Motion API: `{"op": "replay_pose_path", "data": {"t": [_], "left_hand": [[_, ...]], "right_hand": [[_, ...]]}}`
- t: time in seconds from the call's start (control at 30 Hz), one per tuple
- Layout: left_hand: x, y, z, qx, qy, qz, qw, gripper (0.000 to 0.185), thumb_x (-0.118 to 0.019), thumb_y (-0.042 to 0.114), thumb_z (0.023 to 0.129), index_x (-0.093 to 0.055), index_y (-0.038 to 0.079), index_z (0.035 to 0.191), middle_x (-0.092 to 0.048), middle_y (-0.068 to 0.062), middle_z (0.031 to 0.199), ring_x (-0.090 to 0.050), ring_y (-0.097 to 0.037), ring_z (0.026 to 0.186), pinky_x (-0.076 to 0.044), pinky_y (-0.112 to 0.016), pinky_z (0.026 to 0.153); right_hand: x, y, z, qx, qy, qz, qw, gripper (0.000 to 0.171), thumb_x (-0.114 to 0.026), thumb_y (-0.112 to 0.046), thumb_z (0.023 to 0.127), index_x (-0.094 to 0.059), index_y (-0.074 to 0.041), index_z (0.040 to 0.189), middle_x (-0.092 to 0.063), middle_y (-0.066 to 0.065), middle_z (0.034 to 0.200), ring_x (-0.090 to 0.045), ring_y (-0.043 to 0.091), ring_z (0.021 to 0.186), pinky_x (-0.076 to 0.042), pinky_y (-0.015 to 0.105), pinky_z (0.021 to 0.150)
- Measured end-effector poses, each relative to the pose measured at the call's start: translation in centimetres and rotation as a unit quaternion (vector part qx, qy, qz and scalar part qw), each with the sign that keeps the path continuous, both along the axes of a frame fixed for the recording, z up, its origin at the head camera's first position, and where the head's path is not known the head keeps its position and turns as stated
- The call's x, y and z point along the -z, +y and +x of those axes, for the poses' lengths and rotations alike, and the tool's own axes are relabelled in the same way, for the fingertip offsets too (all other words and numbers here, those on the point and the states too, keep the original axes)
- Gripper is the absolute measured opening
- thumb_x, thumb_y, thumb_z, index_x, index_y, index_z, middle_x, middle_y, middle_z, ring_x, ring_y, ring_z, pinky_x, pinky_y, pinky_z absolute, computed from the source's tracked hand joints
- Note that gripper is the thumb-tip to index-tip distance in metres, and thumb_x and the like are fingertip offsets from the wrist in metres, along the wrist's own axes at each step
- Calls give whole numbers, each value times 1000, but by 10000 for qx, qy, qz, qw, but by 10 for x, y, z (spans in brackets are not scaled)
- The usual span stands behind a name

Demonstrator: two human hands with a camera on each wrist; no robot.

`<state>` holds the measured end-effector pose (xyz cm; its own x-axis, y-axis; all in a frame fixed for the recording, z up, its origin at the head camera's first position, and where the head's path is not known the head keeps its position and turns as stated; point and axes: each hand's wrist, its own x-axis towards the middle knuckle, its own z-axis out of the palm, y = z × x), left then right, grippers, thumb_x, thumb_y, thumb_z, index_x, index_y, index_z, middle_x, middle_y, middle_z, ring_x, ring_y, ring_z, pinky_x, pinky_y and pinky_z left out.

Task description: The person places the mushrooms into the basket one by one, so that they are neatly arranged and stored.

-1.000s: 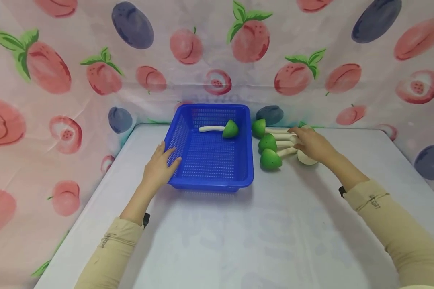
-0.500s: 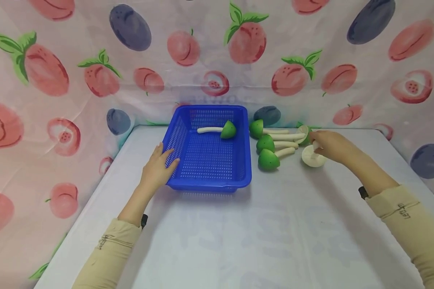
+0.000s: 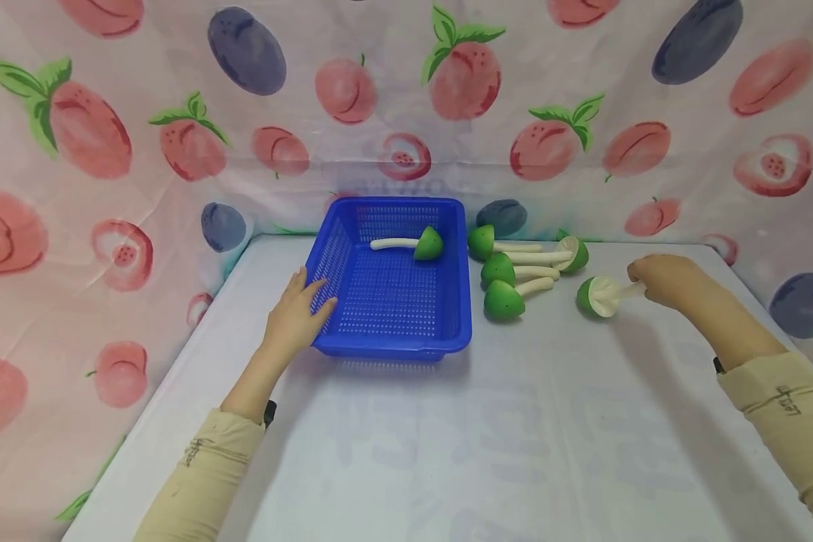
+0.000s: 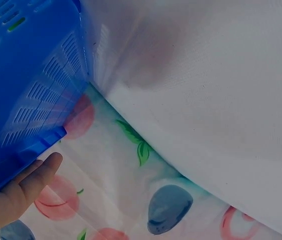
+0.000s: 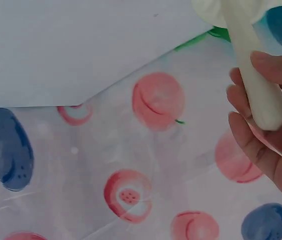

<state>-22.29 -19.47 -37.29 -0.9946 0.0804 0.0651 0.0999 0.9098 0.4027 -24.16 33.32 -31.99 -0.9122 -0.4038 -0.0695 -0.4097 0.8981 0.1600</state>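
My right hand (image 3: pixel 667 280) pinches the white stem of a green-capped toy mushroom (image 3: pixel 601 296), its cap pointing left and its pale underside showing. In the right wrist view, thumb and fingers lie on either side of the pale stem (image 5: pixel 260 95), and its blunt end reaches the palm. My left hand (image 3: pixel 293 312) rests on the left rim of a blue perforated basket (image 3: pixel 461 339), fingers spread. From the left wrist, those fingers (image 4: pixel 43 175) look fairly straight against the basket edge. One green-capped mushroom (image 3: pixel 429 245) lies inside, near the basket's back.
Several more toy mushrooms (image 3: pixel 504 299) lie close together just right of the basket, one with its cap (image 3: pixel 576 254) turned the other way. The white table (image 3: pixel 488 436) ends at a fruit-print cloth (image 3: pixel 406 90) hanging behind it.
My right hand has moved right from the mushroom group, drawing one mushroom along by its stem; its cap has turned from facing down to facing left. The left hand and basket stay put.
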Motion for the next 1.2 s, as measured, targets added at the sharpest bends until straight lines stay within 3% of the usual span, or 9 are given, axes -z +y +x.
{"op": "replay_pose_path", "data": {"t": [0.17,0.27,0.43,0.67,0.83,1.03,1.13,1.2], "left_hand": [[-1,0,0,12,-30,6,10000,57,-44,38,98,-38,5,143,-12,-23,156,-9,-38,146,-23,-62,110],[0,0,0,18,-36,20,10000,57,-44,38,98,-38,4,143,-12,-24,156,-9,-38,145,-23,-62,109],[1,-1,1,-4,16,43,10000,57,-44,38,98,-38,5,143,-12,-24,156,-9,-38,145,-23,-62,109],[1,0,0,9,8,46,10000,57,-44,38,98,-38,5,143,-11,-23,156,-9,-37,146,-23,-62,110],[0,1,1,-11,10,56,10000,57,-44,38,98,-38,5,143,-12,-23,156,-9,-37,146,-23,-62,110],[0,0,-1,2,42,52,10000,57,-43,39,98,-38,5,143,-12,-23,156,-9,-36,146,-23,-61,110],[1,0,-1,13,65,65,10000,57,-44,40,97,-39,5,143,-12,-23,156,-9,-36,146,-24,-61,110],[1,-1,0,28,47,39,10000,57,-44,39,97,-39,4,142,-12,-23,156,-10,-37,146,-25,-63,108]], "right_hand": [[16,12,0,-135,256,156,9995,18,-71,9,67,-60,1,79,-62,12,72,-59,31,67,-49,48,59],[22,19,0,-94,170,64,9998,18,-73,7,67,-59,3,78,-61,13,71,-59,32,68,-50,48,61],[26,26,-2,137,-15,-221,9997,14,-69,8,72,-59,7,81,-60,15,73,-60,34,70,-49,50,67],[33,32,-3,194,64,-933,9954,11,-64,8,78,-60,13,87,-63,19,75,-61,37,72,-49,53,71],[36,32,-5,634,-89,-1693,9835,19,-55,4,88,-54,17,102,-62,23,79,-57,32,70,-47,51,69],[36,23,-5,860,3,-2426,9663,21,-45,3,93,-48,19,106,-60,29,81,-55,31,68,-44,43,61],[36,19,-6,1089,-120,-2859,9520,25,-38,-2,98,-45,21,108,-59,32,85,-57,29,69,-43,34,58],[37,16,-6,1170,-122,-3165,9413,28,-35,-4,99,-45,21,108,-58,33,86,-58,17,67,-41,28,58]]}}
